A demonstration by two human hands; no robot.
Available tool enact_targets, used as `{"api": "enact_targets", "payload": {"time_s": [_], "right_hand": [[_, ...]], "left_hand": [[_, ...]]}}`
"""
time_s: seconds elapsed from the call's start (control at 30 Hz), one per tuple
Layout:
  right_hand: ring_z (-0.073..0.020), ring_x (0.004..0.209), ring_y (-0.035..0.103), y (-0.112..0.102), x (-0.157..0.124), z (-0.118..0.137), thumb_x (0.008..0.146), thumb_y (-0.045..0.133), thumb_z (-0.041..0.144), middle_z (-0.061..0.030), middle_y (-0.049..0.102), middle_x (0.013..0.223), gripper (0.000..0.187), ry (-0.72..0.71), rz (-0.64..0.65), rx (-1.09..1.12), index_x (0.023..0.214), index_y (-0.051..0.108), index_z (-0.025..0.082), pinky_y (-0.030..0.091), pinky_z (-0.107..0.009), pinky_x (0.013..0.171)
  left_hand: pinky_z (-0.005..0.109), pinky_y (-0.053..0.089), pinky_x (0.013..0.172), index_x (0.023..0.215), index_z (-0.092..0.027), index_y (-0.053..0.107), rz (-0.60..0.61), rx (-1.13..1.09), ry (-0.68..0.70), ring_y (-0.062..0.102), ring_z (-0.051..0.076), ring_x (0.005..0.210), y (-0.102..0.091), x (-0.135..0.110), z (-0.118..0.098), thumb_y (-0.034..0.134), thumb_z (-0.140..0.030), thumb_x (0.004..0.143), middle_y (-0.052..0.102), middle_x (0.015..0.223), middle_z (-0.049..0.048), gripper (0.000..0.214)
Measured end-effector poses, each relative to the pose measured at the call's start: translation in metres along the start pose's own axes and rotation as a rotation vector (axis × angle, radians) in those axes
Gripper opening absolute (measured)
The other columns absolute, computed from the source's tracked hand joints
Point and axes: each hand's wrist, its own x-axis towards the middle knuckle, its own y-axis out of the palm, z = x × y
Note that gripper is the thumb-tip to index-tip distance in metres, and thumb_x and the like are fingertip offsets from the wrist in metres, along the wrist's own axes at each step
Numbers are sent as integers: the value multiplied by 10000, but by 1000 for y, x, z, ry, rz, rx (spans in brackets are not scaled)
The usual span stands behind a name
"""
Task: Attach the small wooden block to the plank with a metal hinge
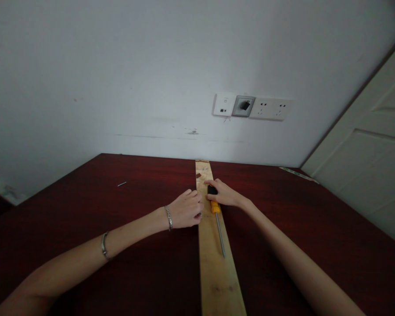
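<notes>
A long pale wooden plank (pixel 215 272) lies on the dark red table (pixel 85 219), running from the wall toward me. My left hand (pixel 185 209) rests at the plank's left edge with its fingers curled closed; what they hold, if anything, is hidden. My right hand (pixel 223 193) is closed around the black and yellow handle of a screwdriver (pixel 216 216). The screwdriver lies on the plank with its metal shaft pointing toward me.
A small nail or screw (pixel 121 184) lies on the table at the far left. Wall sockets (pixel 252 106) sit above the table's far edge. A white door (pixel 368 162) stands at the right.
</notes>
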Motion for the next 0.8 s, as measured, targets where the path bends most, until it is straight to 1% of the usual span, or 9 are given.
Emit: {"api": "enact_targets", "payload": {"time_s": [0.13, 0.27, 0.4, 0.6, 0.8], "right_hand": [[-206, 928, 522, -1, 0, 1, 765, 593, 292, -124, 527, 1068, 571, 2, 16, 3, 1296, 473, 123, 391, -341, 894], [-214, 959, 520, 0, 1, 0, 765, 590, 297, -127, 520, 1072, 567, 7, 26, 7, 1293, 476, 125, 387, -340, 905], [-211, 961, 522, 0, 2, -1, 763, 598, 308, -120, 519, 1077, 574, 7, 18, 6, 1297, 473, 135, 386, -339, 910], [-212, 952, 530, 0, 1, -1, 764, 598, 313, -128, 526, 1067, 581, -1, 20, -8, 1296, 473, 114, 390, -337, 905], [-215, 964, 528, 1, 1, -3, 758, 606, 304, -126, 529, 1086, 568, -11, 9, 14, 1285, 481, 132, 388, -350, 911]], "left_hand": [[323, 333, 737, 694, -165, 632, -3, -85, -30, 484, 196, 813, 2, 2, 3, 614, -251, 761, 591, 808, 38, 110], [318, 324, 733, 676, -172, 632, 0, -148, -44, 483, 194, 817, 3, 3, 4, 632, -236, 733, 601, 793, 30, 86], [318, 317, 728, 662, -172, 632, -2, -172, -47, 477, 191, 810, 3, 4, 5, 643, -232, 716, 600, 796, 31, 81], [312, 304, 709, 646, -179, 637, -8, -212, -37, 470, 186, 792, 6, 5, 8, 658, -249, 708, 597, 782, 23, 96], [310, 300, 712, 651, -179, 637, -24, -226, -38, 468, 184, 794, 6, 5, 10, 653, -240, 697, 597, 784, 20, 77]]}}
